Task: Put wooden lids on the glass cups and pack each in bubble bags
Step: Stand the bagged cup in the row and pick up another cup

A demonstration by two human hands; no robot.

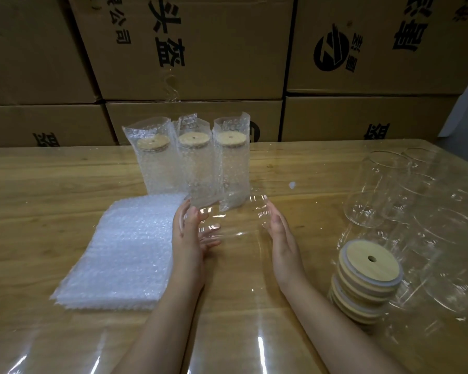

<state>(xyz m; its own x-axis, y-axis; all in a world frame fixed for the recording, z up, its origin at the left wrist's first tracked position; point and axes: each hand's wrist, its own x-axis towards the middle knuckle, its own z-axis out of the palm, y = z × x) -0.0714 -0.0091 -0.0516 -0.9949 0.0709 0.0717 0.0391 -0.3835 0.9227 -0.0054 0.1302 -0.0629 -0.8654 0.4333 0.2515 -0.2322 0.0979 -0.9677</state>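
Along the table's (52,184) far edge 3 lidded cups (187,157) stood bagged; your left hand (189,236) and right hand (280,233), fingers straight, pressed 1 bare glass cup (235,220); spare glasses (376,190) waited unlidded.

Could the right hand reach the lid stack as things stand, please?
Probably yes: the lids sit just right of the right hand, bare table between, though that hand is pressed to a cup.

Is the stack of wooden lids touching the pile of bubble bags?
Apart. Head view: lid stack sits far right, bubble bag pile far left, table between them.
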